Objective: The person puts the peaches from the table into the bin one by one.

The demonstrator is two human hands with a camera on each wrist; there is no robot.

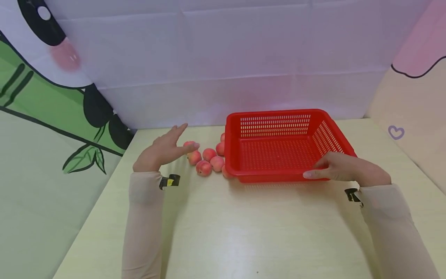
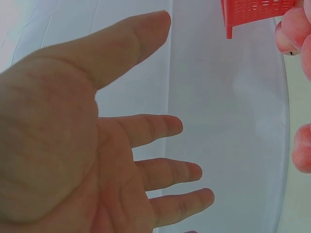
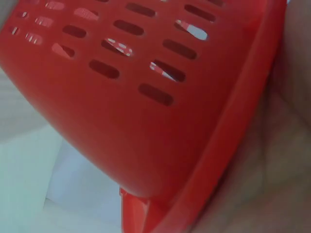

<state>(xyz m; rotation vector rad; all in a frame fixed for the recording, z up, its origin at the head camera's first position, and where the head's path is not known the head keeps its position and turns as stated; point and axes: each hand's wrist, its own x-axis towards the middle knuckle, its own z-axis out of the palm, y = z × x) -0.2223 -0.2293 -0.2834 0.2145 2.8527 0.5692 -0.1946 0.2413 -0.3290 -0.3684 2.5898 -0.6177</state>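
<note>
Red basket point(image 1: 271, 175), pale tabletop point(image 1: 237, 228), printed backdrop point(image 1: 226, 50) behind

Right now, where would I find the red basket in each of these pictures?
Head view: the red basket is right of centre, with the right hand at its near right corner.
Left wrist view: the red basket is at the top, right of centre, cut off by the picture's edge.
Right wrist view: the red basket fills much of the picture, cut off at the top.
Shared landmark: its slotted wall, visible in all three.
</note>
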